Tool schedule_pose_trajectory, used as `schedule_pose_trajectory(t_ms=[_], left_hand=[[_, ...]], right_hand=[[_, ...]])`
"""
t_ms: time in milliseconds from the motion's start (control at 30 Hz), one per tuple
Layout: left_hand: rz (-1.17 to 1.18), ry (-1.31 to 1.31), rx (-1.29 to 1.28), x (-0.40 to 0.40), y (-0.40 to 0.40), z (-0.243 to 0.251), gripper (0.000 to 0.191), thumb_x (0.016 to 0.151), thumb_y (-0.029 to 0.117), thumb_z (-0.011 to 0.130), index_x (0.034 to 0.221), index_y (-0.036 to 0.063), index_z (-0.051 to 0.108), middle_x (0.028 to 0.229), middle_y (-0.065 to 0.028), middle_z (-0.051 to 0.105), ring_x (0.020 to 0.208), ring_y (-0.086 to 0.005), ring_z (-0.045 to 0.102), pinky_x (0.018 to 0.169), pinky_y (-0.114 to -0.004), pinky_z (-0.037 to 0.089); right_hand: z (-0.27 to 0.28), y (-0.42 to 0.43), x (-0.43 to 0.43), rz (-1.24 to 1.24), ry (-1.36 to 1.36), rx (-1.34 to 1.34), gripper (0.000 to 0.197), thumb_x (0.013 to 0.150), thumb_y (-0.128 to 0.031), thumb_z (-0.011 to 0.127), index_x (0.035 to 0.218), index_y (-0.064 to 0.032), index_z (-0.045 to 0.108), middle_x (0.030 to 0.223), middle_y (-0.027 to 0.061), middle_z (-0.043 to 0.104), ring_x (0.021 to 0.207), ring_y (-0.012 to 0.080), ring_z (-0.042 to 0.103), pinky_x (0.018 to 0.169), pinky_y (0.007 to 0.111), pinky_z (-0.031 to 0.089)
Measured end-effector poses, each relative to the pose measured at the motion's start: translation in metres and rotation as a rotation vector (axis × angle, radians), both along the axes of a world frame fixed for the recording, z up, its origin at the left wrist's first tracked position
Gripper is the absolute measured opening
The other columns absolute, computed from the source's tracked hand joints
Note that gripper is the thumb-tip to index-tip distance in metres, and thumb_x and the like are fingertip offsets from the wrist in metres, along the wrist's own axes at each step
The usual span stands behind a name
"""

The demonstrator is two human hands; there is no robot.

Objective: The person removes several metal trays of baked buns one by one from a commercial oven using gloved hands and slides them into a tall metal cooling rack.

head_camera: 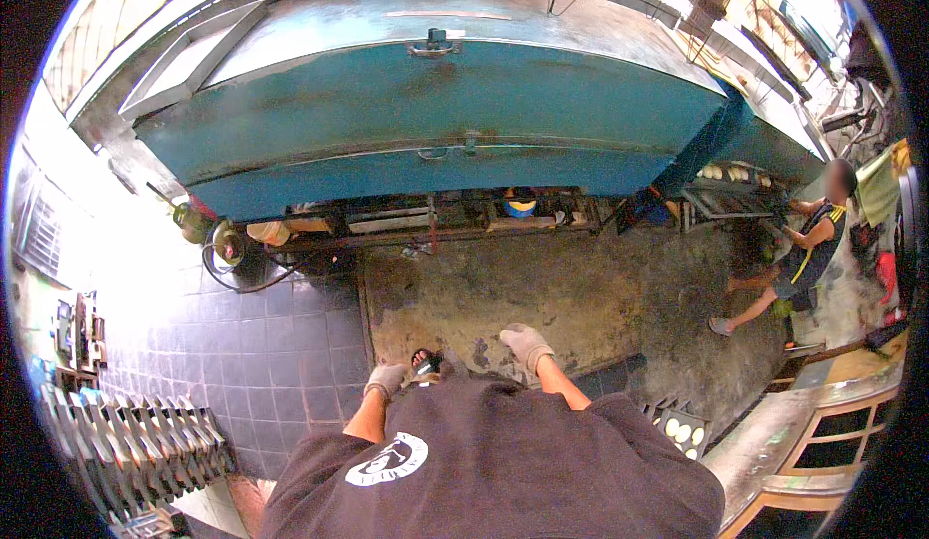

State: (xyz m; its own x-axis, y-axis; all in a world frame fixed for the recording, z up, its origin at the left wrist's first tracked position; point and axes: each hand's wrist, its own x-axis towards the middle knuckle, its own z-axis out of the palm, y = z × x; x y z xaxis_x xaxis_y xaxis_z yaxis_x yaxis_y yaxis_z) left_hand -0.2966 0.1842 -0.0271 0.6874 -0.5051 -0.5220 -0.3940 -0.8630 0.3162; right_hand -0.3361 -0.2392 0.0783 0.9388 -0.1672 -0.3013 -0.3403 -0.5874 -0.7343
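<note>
My left hand, in a pale work glove, hangs loosely curled beside my sandalled foot. My right hand, gloved the same way, hovers in front of my dark shirt with its fingers close together. No object shows in either hand, but the undersides of the fingers are hidden. Ahead of me, out of touch, stands a large blue metal cabinet, apparently an oven, with an upper door and a lower door. A metal handle sits on the upper edge.
Another person stands at the far right by a dark tray, near pale rounds. A rack of trays is at lower left. Pale dough-like rounds lie behind me at right. A black hose loops onto the tiled floor.
</note>
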Motion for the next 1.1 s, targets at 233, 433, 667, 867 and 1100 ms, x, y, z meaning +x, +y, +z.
schedule_pose_trajectory(t_ms=[233,433,667,867,1100], left_hand=[[0.407,0.378,0.008,-0.071,-0.045,0.031,0.036,0.095,0.041,0.064,0.113,0.0124,0.077,0.114,-0.0175,0.078,0.106,-0.0403,0.075,0.09,-0.05,0.058],[0.228,0.122,-0.024,-0.129,-0.036,0.034,0.042,0.092,0.046,0.065,0.109,0.0102,0.078,0.115,-0.0215,0.077,0.112,-0.0404,0.073,0.094,-0.049,0.056],[0.639,0.393,-0.001,-0.199,-0.05,0.014,0.064,0.093,0.063,0.062,0.124,0.0091,0.077,0.129,-0.0242,0.072,0.123,-0.0425,0.067,0.103,-0.044,0.052],[0.683,0.497,-0.002,-0.214,-0.069,-0.002,0.092,0.082,0.089,0.056,0.125,0.0114,0.078,0.132,-0.0204,0.073,0.128,-0.0411,0.066,0.105,-0.046,0.051],[0.356,0.272,-0.044,-0.179,-0.088,0.037,0.08,0.091,0.082,0.051,0.123,0.0138,0.078,0.131,-0.023,0.072,0.123,-0.0447,0.066,0.104,-0.049,0.052]], right_hand=[[-0.087,-0.084,-0.12,0.548,0.045,-0.496,0.033,0.098,-0.033,0.067,0.109,-0.0039,0.077,0.112,0.0123,0.08,0.093,0.0305,0.077,0.082,0.042,0.059],[-0.099,-0.12,-0.233,0.302,0.111,0.056,0.028,0.097,-0.031,0.059,0.114,-0.0184,0.078,0.116,0.0138,0.078,0.104,0.0371,0.076,0.088,0.048,0.06],[-0.122,-0.134,-0.22,0.695,0.358,-0.387,0.036,0.096,-0.041,0.056,0.117,-0.0204,0.078,0.118,0.0155,0.076,0.105,0.0403,0.074,0.088,0.051,0.06],[-0.107,-0.119,-0.176,0.458,0.109,-0.401,0.021,0.095,-0.021,0.06,0.107,-0.0092,0.072,0.113,0.0198,0.077,0.099,0.0416,0.074,0.082,0.049,0.059],[-0.112,-0.107,-0.177,0.067,0.368,-0.096,0.024,0.097,-0.03,0.059,0.101,-0.0108,0.074,0.096,0.0205,0.078,0.089,0.0405,0.075,0.077,0.048,0.057]])
